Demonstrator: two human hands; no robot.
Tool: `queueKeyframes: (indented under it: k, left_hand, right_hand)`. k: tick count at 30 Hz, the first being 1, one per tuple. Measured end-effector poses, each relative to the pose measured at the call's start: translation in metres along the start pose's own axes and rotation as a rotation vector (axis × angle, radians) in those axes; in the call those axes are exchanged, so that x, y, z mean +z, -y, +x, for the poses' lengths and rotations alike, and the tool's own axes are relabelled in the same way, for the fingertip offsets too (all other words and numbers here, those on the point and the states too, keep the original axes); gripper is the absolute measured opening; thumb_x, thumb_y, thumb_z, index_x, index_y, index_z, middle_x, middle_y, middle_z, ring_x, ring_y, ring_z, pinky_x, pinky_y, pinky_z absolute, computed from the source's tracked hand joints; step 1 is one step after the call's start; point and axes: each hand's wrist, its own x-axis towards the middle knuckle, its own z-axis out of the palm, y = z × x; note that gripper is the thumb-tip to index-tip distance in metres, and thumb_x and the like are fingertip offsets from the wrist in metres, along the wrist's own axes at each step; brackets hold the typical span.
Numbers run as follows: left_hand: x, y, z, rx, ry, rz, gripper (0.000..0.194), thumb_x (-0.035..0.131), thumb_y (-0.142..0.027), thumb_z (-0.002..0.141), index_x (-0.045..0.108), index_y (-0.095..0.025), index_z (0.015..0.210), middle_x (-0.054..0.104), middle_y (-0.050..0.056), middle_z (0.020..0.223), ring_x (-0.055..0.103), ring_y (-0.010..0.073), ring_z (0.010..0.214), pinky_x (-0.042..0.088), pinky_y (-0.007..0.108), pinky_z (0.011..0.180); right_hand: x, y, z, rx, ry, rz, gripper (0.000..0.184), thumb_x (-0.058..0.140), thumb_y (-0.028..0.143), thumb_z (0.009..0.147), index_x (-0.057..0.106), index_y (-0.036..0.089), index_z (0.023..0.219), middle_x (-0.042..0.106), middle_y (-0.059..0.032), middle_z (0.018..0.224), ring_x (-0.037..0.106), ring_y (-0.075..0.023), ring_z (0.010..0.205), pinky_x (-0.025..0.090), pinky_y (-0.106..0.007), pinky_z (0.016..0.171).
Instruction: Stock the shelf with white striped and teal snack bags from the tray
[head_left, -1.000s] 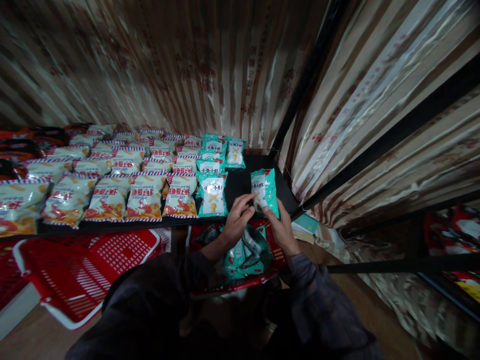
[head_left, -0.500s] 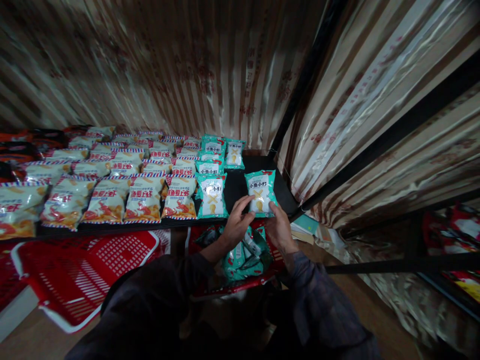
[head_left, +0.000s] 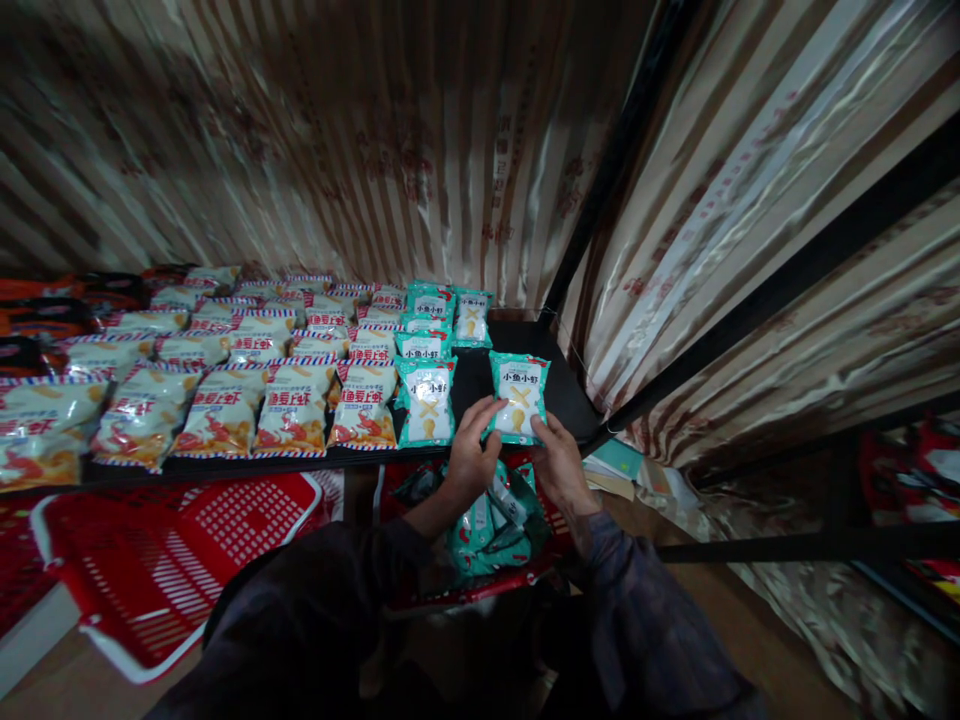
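A teal-and-white snack bag (head_left: 519,395) leans back on the black shelf, near its right front. My left hand (head_left: 472,452) is at the bag's lower left, its fingers closed against that side. At the lower right corner, my right hand (head_left: 561,462) pinches the bag with thumb and fingers. To the left stands a matching teal snack bag (head_left: 427,402), apart from the one in my hands. Below my hands, a red basket (head_left: 386,500) holds several more teal bags (head_left: 495,530), partly hidden by my left hand.
Rows of white-and-orange snack bags (head_left: 296,405) fill the left of the shelf (head_left: 566,380). A tilted red basket (head_left: 176,560) with a white rim lies below. Black frame bars (head_left: 787,270) slant along the right, before striped plastic sheeting (head_left: 450,130).
The view has tipped slightly, so the shelf appears lower. The bag stays in nearly the same spot on the shelf, while my right fingers have shifted slightly inward on its corner.
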Motion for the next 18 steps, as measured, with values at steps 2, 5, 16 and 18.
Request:
queueKeyframes:
  k: [2,5,16,18]
  left_hand:
    - [0.000,0.002,0.001,0.018,-0.009,0.037,0.043,0.048,-0.015,0.085,0.064,-0.022,0.125,0.055,0.010,0.137,0.050,0.0233,0.129,0.034,0.042,0.115]
    - [0.001,0.006,0.001,0.038,-0.008,0.074,0.044,0.046,-0.014,0.085,0.064,-0.022,0.124,0.056,0.010,0.136,0.051,0.0227,0.129,0.036,0.042,0.114]
    - [0.007,0.022,0.001,0.036,-0.006,0.242,0.051,0.041,-0.013,0.087,0.052,-0.017,0.137,0.047,0.013,0.147,0.044,0.0227,0.138,0.032,0.044,0.118]
    - [0.008,0.025,0.001,0.034,-0.013,0.255,0.053,0.041,-0.014,0.086,0.050,-0.016,0.139,0.047,0.014,0.148,0.042,0.0246,0.139,0.032,0.046,0.119]
  right_hand:
    - [0.000,-0.002,0.001,-0.007,0.008,-0.006,0.045,0.078,0.042,0.068,0.067,0.021,0.106,0.076,-0.0043,0.101,0.071,-0.0245,0.092,0.057,-0.041,0.086]
    - [-0.002,-0.007,0.005,-0.026,0.019,-0.014,0.051,0.078,0.042,0.069,0.064,0.021,0.114,0.075,-0.0049,0.105,0.070,-0.0243,0.095,0.055,-0.041,0.089]
    - [-0.004,-0.031,0.031,-0.083,-0.020,-0.039,0.061,0.078,0.044,0.070,0.061,0.020,0.124,0.074,-0.0067,0.108,0.068,-0.0236,0.097,0.053,-0.040,0.090]
    - [-0.004,-0.037,0.037,-0.107,-0.025,-0.070,0.061,0.077,0.044,0.071,0.062,0.020,0.124,0.074,-0.0075,0.108,0.068,-0.0239,0.097,0.054,-0.039,0.089]
